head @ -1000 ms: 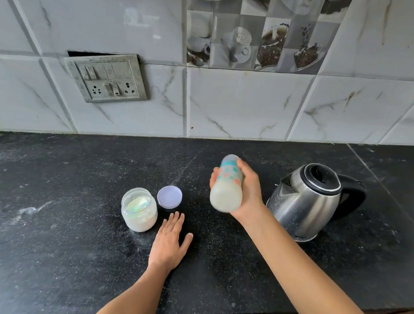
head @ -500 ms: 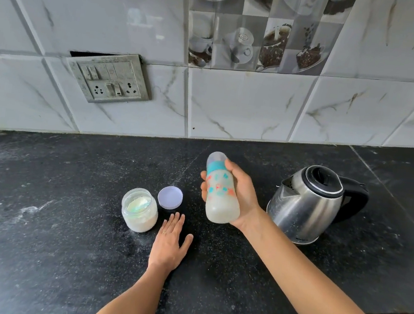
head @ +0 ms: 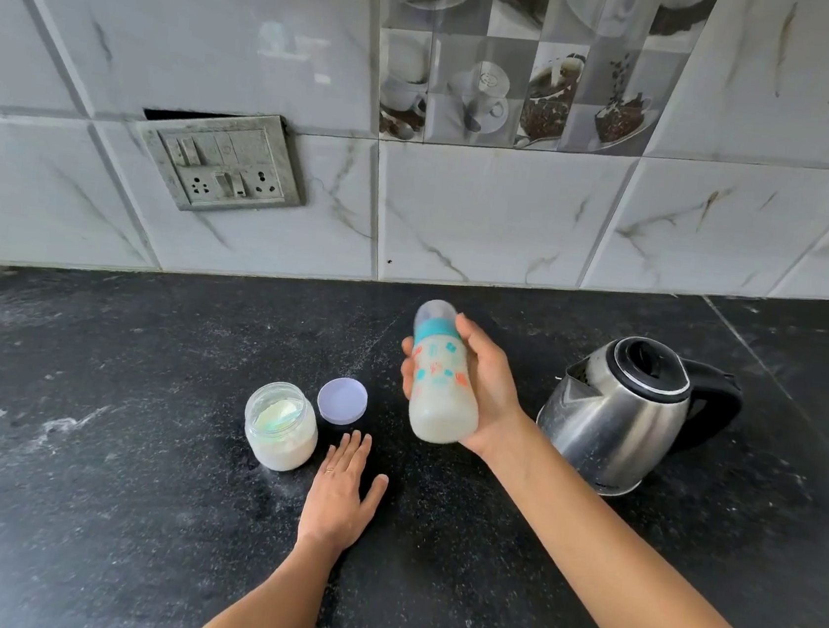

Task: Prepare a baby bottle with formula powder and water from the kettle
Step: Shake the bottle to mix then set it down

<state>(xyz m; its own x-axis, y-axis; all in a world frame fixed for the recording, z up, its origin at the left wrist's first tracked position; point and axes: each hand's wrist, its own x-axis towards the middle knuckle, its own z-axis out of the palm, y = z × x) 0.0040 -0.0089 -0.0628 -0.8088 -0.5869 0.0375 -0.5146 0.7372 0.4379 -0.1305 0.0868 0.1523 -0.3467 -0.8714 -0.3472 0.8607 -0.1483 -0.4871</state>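
A person's right hand (head: 489, 389) curls around a baby bottle (head: 437, 388), holding it above a black, speckled stone desk (head: 79, 430), between an open jar (head: 280, 427) and a kettle (head: 612, 419). The palm hides the bottle's far side, and the clear cap above its teal collar is too blurred to show the teat. Milky white liquid fills the frosted body, which is printed with small orange and teal shapes and leans slightly. The left hand (head: 337, 498) lies flat on the desk, fingers straight, holding nothing, just beside the round clear jar of white powder; glass or plastic cannot be told. A pale lilac lid (head: 342, 401) lies beyond the fingertips. The kettle is brushed steel with a black handle. Both forearms are cut off at the bottom edge.
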